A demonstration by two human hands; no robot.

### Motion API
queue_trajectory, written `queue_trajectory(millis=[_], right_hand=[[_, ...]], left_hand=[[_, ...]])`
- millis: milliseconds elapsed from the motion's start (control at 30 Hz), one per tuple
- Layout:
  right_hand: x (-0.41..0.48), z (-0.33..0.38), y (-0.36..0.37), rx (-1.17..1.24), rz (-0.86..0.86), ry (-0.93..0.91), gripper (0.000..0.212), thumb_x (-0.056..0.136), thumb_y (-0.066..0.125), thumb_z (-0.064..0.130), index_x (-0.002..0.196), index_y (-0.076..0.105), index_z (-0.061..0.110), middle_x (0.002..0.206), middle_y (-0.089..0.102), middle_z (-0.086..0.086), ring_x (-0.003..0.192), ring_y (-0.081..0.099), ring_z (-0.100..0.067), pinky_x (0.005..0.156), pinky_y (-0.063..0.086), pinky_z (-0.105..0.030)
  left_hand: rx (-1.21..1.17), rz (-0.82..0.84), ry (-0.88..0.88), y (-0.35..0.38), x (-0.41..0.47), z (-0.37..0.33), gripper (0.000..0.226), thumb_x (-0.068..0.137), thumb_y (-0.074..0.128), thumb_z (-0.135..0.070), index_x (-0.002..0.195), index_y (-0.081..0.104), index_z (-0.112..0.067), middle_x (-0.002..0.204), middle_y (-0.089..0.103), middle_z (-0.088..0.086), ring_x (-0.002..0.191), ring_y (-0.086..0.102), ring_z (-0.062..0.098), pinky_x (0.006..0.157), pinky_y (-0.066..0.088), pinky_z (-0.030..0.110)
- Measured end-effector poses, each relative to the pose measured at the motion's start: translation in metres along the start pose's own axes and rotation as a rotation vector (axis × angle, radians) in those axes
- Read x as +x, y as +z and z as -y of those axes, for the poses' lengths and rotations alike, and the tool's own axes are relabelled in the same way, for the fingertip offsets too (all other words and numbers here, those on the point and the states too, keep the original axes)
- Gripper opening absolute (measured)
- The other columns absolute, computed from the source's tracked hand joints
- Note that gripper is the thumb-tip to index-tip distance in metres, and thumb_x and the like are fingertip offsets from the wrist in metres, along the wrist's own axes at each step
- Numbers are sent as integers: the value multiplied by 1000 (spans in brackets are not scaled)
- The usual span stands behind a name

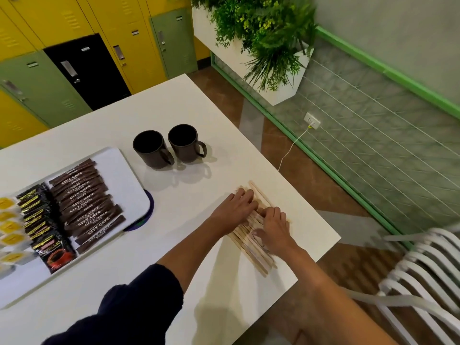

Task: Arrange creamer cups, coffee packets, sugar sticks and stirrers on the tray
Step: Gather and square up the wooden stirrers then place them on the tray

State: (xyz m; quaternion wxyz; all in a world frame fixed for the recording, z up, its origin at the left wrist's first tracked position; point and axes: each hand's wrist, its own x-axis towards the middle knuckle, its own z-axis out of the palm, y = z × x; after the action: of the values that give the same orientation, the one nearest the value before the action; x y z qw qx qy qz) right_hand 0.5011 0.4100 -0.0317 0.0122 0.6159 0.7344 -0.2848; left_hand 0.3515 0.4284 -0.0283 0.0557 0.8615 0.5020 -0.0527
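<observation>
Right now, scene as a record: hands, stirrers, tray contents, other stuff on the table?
left hand: fingers laid on the stirrers
right hand: fingers bent onto the stirrers, grip unclear
stirrers: loose wooden pile on the table, off the tray
tray: holds sugar sticks, coffee packets, creamer cups in rows
mugs: two, dark, upright, on the table by the tray's far corner
remaining: stirrers not yet on tray

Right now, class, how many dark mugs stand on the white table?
2. The left mug stands on the table just beyond the tray; the right mug stands close beside it, its handle towards the table's edge. None looks hidden.
</observation>
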Motion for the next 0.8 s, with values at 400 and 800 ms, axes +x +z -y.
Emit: queue_trajectory(millis=[400,800], right_hand=[[4,7,0,-35,52,35,42,96,49,30,129,35,8,132,36,-9,124,33,-26,98,34,-36],[13,17,-14,-130,130,-42,33,101,36,27,124,38,4,130,39,-13,120,36,-27,95,35,-36]], left_hand=[[-5,-2,-75,2,-1,1,38,95,47,-19,129,37,-5,137,37,15,123,36,30,102,31,42],[-221,55,-112,-13,3,17,41,92,53,-27,128,41,-9,129,43,9,115,38,26,94,32,37]])
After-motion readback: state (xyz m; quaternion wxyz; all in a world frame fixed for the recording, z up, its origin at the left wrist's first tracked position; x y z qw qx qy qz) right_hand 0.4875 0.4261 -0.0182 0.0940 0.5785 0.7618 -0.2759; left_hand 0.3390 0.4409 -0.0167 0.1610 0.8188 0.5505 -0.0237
